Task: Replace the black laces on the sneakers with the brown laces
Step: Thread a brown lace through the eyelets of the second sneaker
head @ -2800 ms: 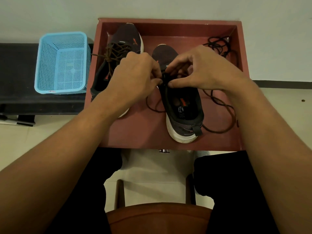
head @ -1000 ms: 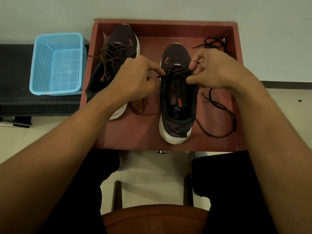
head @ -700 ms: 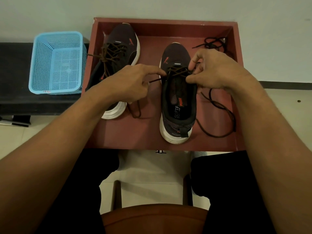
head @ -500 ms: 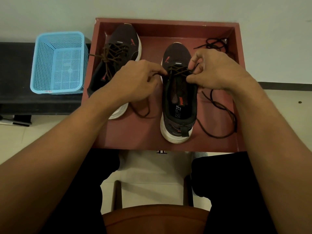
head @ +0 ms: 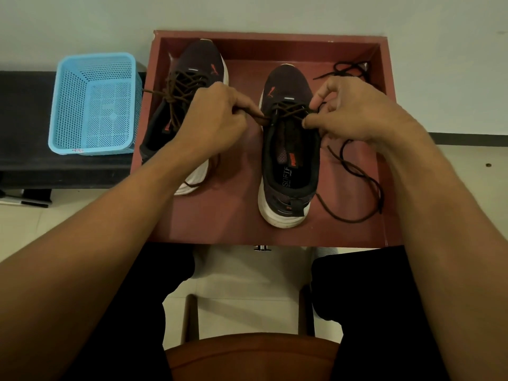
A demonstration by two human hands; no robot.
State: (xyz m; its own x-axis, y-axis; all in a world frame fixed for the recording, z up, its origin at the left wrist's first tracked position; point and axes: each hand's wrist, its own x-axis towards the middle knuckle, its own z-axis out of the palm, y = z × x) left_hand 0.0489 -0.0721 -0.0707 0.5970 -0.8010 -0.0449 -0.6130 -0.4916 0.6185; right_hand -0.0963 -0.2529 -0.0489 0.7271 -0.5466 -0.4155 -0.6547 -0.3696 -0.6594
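Hands: left hand [head: 214, 119] is pinching the brown lace [head: 288, 110] at the left eyelets, right hand [head: 354, 111] is pinching it at the right eyelets | Place: half-laced sneaker [head: 288, 160] is sitting in the red tray [head: 220, 215] between both hands, equally near each | Axis: is running lengthwise, toe pointing away from the person, heel facing them

Dim, warm cast, soft shadows, wide-angle bowing

Pale wall [head: 275, 12], tiled floor [head: 247, 270], perhaps a black bench [head: 24, 111].
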